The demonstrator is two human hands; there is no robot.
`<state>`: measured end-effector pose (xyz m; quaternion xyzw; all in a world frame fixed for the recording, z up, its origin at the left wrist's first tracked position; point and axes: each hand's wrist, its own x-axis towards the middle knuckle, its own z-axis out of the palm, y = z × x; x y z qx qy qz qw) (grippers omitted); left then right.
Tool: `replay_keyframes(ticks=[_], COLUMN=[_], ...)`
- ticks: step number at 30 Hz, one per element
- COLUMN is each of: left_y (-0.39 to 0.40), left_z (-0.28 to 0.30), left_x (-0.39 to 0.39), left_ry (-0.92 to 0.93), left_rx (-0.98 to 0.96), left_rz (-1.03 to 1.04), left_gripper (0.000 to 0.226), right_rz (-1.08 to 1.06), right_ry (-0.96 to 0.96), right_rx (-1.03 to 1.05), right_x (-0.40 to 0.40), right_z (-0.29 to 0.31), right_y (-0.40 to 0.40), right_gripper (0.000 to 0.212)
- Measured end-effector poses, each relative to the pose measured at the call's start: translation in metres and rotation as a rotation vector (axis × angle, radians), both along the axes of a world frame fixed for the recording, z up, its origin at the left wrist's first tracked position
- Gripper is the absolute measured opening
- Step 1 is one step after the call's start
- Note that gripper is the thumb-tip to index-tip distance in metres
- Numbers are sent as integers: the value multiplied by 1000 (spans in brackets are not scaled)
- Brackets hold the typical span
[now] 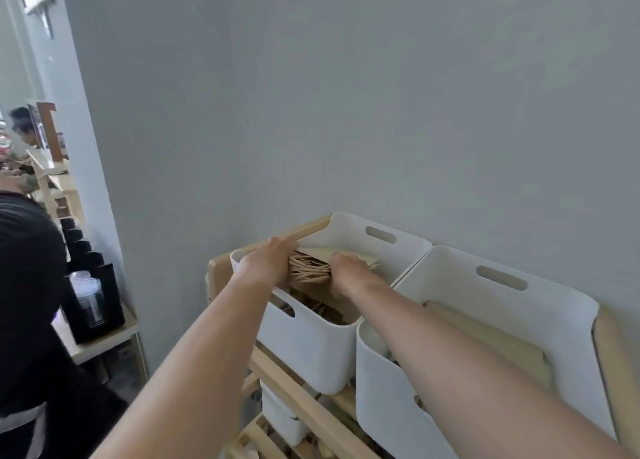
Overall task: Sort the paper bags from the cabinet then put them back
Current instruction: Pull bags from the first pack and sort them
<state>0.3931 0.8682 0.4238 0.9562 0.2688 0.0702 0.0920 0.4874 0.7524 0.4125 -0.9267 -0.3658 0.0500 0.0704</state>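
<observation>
Currently both hands sit on one stack of brown paper bags with twisted handles [310,272] in the left of two white plastic bins [311,340] on the wooden slatted shelf [294,386], at 12 o'clock. Left hand [266,259] fingers lie flat and together along the stack's 9 o'clock side. Right hand [349,273] fingers curl over its 3 o'clock edge.

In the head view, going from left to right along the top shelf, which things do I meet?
Left hand → bundle of paper bags → right hand → second white bin.

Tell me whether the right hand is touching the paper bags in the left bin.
Touching. The head view shows the right hand pressed onto the paper bags, fingers beside their twisted handles.
</observation>
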Motion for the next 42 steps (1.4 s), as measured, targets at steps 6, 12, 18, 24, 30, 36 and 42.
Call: replay_keyframes(ticks=[6, 12, 18, 24, 30, 36, 42], left_y=[11, 17, 16, 13, 19, 8, -7], left_z=[-14, -17, -20, -17, -22, -17, -7], left_x=[18, 20, 22, 26, 36, 35, 22], left_ry=[-179, -379, -226, -114, -49, -101, -233], left_rx=[-86, -125, -99, 49, 48, 34, 76], left_rz=[136, 177, 95, -103, -145, -110, -161], left_gripper=[43, 37, 29, 36, 19, 55, 50], right_rz=[45, 96, 122, 76, 26, -22, -47], right_ry=[76, -39, -131, -104, -33, -31, -43], right_rx=[-421, -627, -674, -562, -446, -252, -112], right_x=[20, 18, 23, 26, 38, 35, 26], right_z=[-3, -4, -10, -10, -8, 4, 24], right_y=[20, 29, 45, 45, 28, 6, -39], right_gripper=[45, 68, 102, 112, 123, 90, 77])
